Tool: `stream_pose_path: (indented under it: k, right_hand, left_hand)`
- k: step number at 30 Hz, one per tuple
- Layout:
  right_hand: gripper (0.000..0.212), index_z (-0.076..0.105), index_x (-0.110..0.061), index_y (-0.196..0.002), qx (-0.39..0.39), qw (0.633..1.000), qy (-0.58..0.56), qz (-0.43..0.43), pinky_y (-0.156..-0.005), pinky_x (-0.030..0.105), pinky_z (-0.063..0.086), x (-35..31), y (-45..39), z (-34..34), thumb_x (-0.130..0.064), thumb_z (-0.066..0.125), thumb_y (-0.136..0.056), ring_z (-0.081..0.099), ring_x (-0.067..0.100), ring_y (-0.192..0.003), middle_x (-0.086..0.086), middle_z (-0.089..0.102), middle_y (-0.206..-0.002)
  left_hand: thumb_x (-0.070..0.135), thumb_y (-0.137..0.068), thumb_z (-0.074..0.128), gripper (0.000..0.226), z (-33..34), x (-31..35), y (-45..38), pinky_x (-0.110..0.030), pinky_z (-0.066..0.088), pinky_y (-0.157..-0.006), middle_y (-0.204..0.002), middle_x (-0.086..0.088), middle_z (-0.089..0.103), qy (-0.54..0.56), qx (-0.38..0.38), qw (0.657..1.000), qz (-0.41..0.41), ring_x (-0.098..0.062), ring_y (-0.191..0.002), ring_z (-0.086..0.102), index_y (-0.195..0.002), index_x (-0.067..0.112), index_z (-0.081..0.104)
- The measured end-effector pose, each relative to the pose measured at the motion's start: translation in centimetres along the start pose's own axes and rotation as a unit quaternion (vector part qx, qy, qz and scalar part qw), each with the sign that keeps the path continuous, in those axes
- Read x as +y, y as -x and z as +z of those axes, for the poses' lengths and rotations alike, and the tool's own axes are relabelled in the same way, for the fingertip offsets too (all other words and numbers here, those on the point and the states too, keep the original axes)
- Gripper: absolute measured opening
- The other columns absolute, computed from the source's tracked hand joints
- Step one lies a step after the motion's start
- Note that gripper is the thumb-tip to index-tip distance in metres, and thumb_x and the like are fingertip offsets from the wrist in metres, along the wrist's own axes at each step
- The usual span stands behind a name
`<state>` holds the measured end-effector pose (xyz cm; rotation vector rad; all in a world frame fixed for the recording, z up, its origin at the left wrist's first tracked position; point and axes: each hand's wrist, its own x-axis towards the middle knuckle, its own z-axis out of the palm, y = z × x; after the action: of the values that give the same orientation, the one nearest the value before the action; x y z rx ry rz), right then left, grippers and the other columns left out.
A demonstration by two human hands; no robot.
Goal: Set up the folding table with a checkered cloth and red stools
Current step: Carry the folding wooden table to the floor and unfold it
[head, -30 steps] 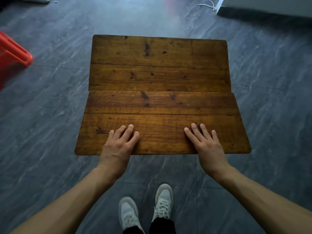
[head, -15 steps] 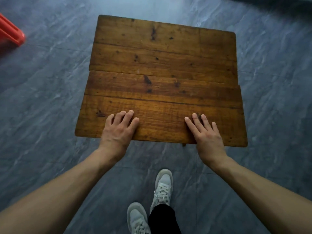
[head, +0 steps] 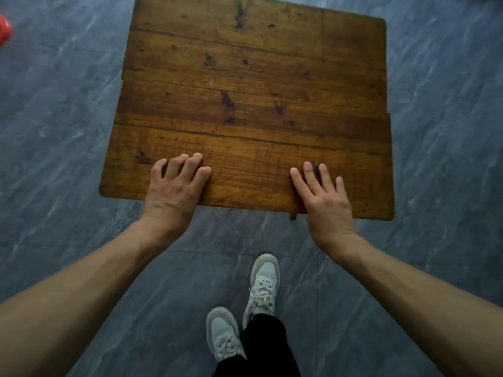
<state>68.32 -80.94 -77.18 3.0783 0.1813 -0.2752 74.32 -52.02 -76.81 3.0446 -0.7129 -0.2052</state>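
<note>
The wooden folding table (head: 253, 85) stands unfolded on the grey floor, its brown plank top filling the upper middle of the head view. My left hand (head: 174, 190) rests on the near edge at the left, fingers slightly bent on the wood. My right hand (head: 324, 198) lies flat on the near edge at the right, fingers straight. A sliver of a red stool (head: 4, 29) shows at the far left edge. No checkered cloth is in view.
Grey marbled floor tiles (head: 54, 137) surround the table on all sides. My two white sneakers (head: 245, 308) stand just behind the table's near edge. A table leg (head: 293, 215) peeks out below the near edge.
The view has tilted down and closer: the table top now fills more of the frame and the red stool has slid almost out at the left. Both hands stay on the near edge.
</note>
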Motion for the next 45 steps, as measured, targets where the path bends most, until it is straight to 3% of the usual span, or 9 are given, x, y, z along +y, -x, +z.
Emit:
stream_pose_path:
  k: [9, 14, 17, 19, 21, 24, 33, 38, 45]
  right_hand:
    - [0.088, 0.033, -0.014, -0.151, -0.012, 1.0, 0.01, 0.009, -0.102, 0.069, 0.036, 0.7, 0.7, -0.1, 0.012, 0.062, -0.072, 0.036, 0.047, -0.137, 0.019, 0.037, -0.153]
    - [0.096, 0.01, -0.024, -0.156, -0.069, 0.997, -0.008, 0.028, -0.115, 0.061, 0.024, 0.8, 1.3, -0.8, 0.008, 0.061, -0.082, 0.013, 0.038, -0.149, 0.009, 0.013, -0.163]
    - [0.095, 0.002, -0.03, -0.156, -0.113, 0.993, -0.032, 0.031, -0.118, 0.055, 0.019, 0.7, 0.9, -1.9, -0.018, 0.067, -0.088, 0.001, 0.031, -0.151, 0.003, 0.001, -0.165]
    - [0.089, 0.007, -0.031, -0.155, -0.145, 0.985, -0.079, 0.047, -0.117, 0.054, 0.024, 0.6, 0.6, -3.5, -0.039, 0.066, -0.088, 0.003, 0.029, -0.151, 0.002, 0.003, -0.165]
    - [0.076, 0.02, -0.027, -0.153, -0.145, 0.974, -0.145, 0.095, -0.115, 0.05, 0.031, 0.3, 0.6, -6.0, -0.042, 0.061, -0.091, 0.016, 0.03, -0.148, 0.008, 0.018, -0.161]
    - [0.064, 0.031, -0.021, -0.148, -0.094, 0.969, -0.18, 0.14, -0.109, 0.048, 0.04, 0.3, 0.8, -11.4, -0.042, 0.056, -0.094, 0.036, 0.028, -0.135, 0.009, 0.039, -0.147]
    - [0.062, 0.034, -0.021, -0.149, -0.037, 0.98, -0.166, 0.103, -0.111, 0.055, 0.035, 1.1, 1.7, -32.9, -0.044, 0.054, -0.095, 0.033, 0.028, -0.141, 0.011, 0.038, -0.153]
    - [0.064, 0.033, -0.026, -0.149, 0.002, 0.979, -0.192, 0.071, -0.112, 0.055, 0.033, 0.3, 4.6, -43.2, -0.045, 0.057, -0.093, 0.031, 0.029, -0.143, 0.011, 0.035, -0.154]
    - [0.064, 0.04, -0.022, -0.146, 0.09, 0.975, -0.202, 0.032, -0.106, 0.053, 0.041, 0.5, 8.8, -55.4, -0.046, 0.06, -0.09, 0.041, 0.032, -0.133, 0.012, 0.044, -0.145]
  left_hand:
    - [0.0, -0.059, 0.073, 0.073, 0.3, 1.2, 0.2, -0.058, 0.035, -0.101, -0.139, -0.014, 0.043, -0.008, 0.006, 1.0, -0.012, -0.037, -0.126, 0.04, -0.125, 0.015, 0.048]
    - [-0.001, -0.052, 0.077, 0.079, 0.5, 2.9, 0.7, -0.058, 0.035, -0.102, -0.139, -0.013, 0.043, -0.002, -0.021, 0.999, -0.03, -0.034, -0.126, 0.038, -0.124, 0.015, 0.049]
    - [0.009, -0.057, 0.078, 0.083, -1.1, 3.1, 0.4, -0.054, 0.031, -0.108, -0.145, -0.009, 0.031, -0.01, -0.078, 0.996, -0.039, -0.031, -0.131, 0.029, -0.13, 0.02, 0.039]
    - [0.025, -0.067, 0.076, 0.077, -3.1, 2.9, 0.0, -0.054, 0.032, -0.108, -0.147, -0.004, 0.026, 0.02, -0.138, 0.989, -0.047, -0.029, -0.132, 0.028, -0.132, 0.025, 0.034]
    - [0.033, -0.078, 0.067, 0.059, -6.3, 3.0, -0.3, -0.059, 0.035, -0.102, -0.139, -0.002, 0.035, 0.091, -0.158, 0.98, -0.083, -0.028, -0.124, 0.038, -0.129, 0.025, 0.039]
    - [0.034, -0.087, 0.056, 0.041, -12.5, 3.0, -0.9, -0.06, 0.038, -0.098, -0.13, -0.002, 0.045, 0.141, -0.099, 0.978, -0.12, -0.027, -0.117, 0.044, -0.125, 0.023, 0.046]
    - [0.047, -0.089, 0.056, 0.053, -33.4, 3.5, 1.4, -0.046, 0.041, -0.105, -0.147, -0.009, 0.036, 0.196, -0.052, 0.962, -0.185, -0.031, -0.129, 0.039, -0.133, 0.019, 0.046]
    - [0.044, -0.091, 0.057, 0.05, -44.5, 4.1, 4.2, -0.048, 0.036, -0.11, -0.157, -0.008, 0.025, 0.141, -0.039, 0.981, -0.13, -0.031, -0.139, 0.031, -0.137, 0.026, 0.048]
    - [0.049, -0.09, 0.057, 0.057, -56.4, 4.7, 8.7, -0.048, 0.035, -0.11, -0.154, -0.008, 0.032, 0.127, 0.041, 0.983, -0.126, -0.031, -0.139, 0.029, -0.141, 0.027, 0.045]
